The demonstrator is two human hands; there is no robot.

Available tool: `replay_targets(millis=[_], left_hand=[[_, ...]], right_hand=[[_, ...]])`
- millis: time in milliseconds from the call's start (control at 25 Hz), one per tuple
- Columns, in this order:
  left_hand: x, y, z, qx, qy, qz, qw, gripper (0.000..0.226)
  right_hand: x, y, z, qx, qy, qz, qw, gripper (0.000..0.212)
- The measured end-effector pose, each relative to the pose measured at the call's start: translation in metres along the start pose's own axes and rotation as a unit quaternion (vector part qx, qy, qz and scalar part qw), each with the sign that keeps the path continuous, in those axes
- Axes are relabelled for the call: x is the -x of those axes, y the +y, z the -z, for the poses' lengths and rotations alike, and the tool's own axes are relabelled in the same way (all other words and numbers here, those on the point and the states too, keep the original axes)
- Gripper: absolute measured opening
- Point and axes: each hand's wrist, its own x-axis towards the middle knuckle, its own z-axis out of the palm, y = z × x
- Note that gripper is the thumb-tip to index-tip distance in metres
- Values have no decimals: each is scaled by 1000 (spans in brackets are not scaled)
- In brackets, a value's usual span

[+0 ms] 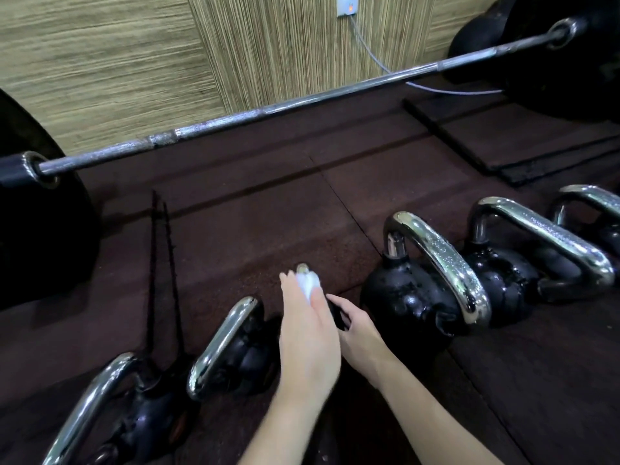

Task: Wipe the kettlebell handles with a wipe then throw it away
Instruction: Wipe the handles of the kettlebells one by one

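Observation:
Several black kettlebells with chrome handles stand in a row on the dark rubber floor. My left hand (pixel 308 333) is closed on a white wipe (pixel 307 286), pressed over the handle of the middle kettlebell. Only the chrome tip of that handle (pixel 302 267) shows past my fingers. My right hand (pixel 360 333) grips the black body of this same kettlebell (pixel 339 318), which is mostly hidden under both hands. To the right, the neighbouring kettlebell (pixel 409 297) has a handle (pixel 446 260) covered in droplets. To the left stands another kettlebell (pixel 246 354).
A loaded barbell (pixel 268 109) lies across the floor behind the row, with a plate at the left (pixel 37 236) and one at the right (pixel 570 52). More kettlebells sit at far right (pixel 506 280) and lower left (pixel 147 417). A black mat (pixel 503 142) lies at back right, near a wall socket with cable (pixel 369 48).

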Motion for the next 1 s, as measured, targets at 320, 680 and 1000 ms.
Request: replay_targets(millis=[320, 680, 1000], left_hand=[[-73, 40, -2, -156, -162, 123, 967, 24], [75, -52, 14, -57, -21, -72, 996, 45], [36, 10, 46, 17, 5, -158, 987, 34]], right_hand=[[2, -2, 3, -9, -5, 1, 1000, 95], [5, -6, 7, 18, -6, -12, 1000, 64], [70, 37, 46, 24, 6, -51, 998, 21]])
